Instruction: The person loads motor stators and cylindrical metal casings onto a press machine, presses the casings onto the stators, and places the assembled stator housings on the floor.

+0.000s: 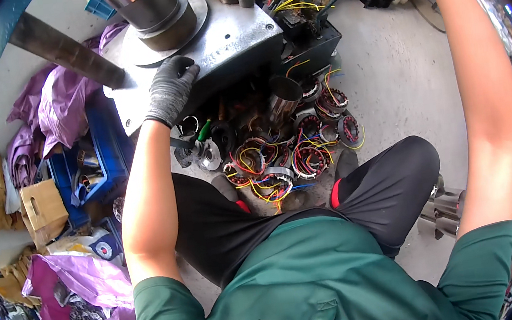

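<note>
The left hand (172, 88), in a dark grey glove, is laid flat on the front edge of a grey steel machine plate (234, 38), its fingers spread slightly and pressed on the metal, with nothing gripped. A thick steel cylinder (155, 12) is seen standing on a round disc just behind the hand, and a dark bar (67, 50) is seen running off to the upper left.

The right arm (483, 87) is stretched up to the top edge of the view, where the hand is cut off by the frame; whether its fingers are closed cannot be told.

Below the plate, between the knees, a heap of motor stators (293, 149) with coloured wires is piled on the concrete floor (399, 78). A green-handled tool (202, 131) is lying at the heap's left side, close under the left wrist.

A blue crate (99, 160) and purple bags (60, 104) are seen at the left, well apart from the hand.
</note>
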`<state>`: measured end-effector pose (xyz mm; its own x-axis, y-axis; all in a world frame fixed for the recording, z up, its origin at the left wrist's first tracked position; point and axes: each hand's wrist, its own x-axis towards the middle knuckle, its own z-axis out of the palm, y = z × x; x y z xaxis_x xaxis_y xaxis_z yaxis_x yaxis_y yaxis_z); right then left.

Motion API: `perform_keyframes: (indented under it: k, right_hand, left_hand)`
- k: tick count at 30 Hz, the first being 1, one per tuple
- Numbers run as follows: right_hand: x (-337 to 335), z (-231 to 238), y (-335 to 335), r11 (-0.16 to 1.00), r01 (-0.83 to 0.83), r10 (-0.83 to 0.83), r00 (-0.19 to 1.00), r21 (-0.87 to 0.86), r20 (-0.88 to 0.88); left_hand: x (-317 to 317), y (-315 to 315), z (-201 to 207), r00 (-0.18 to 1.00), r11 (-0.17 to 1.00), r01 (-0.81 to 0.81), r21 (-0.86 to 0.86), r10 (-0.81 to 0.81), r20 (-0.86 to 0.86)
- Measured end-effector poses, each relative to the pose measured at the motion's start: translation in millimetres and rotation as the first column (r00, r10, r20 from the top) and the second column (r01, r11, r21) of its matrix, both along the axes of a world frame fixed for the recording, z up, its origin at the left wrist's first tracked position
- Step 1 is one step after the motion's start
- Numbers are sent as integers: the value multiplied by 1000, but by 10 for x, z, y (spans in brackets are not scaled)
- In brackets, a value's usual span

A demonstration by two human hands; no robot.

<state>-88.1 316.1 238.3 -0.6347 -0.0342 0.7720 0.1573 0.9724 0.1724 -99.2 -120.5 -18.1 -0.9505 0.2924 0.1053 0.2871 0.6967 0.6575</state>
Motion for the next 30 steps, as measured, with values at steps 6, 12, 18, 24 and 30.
perform_keyframes:
  k: [6, 12, 18, 24, 30]
  right_hand:
    - [-166, 51, 325, 985, 83, -102, 987, 154, 122]
    - [-255, -22, 488, 974, 23, -58, 987, 227, 148]
    - [-427, 2, 820, 954, 112, -67, 984, -277, 166]
    - [-305, 80, 654, 926, 208, -135, 962, -315, 239]
    - [-200, 49, 694, 932, 115, -21, 964, -344, 266]
  left_hand:
    - [44, 78, 40, 997, 1000, -8, -9, 7, -74]
    - [22, 17, -67, 991, 999, 5, -39, -10, -137]
    - [91, 127, 48, 987, 995, -26, -97, 10, -163]
    - [65, 96, 84, 990, 993, -25, -114, 9, -139]
    - [40, 114, 37, 991, 996, -59, -74, 49, -128]
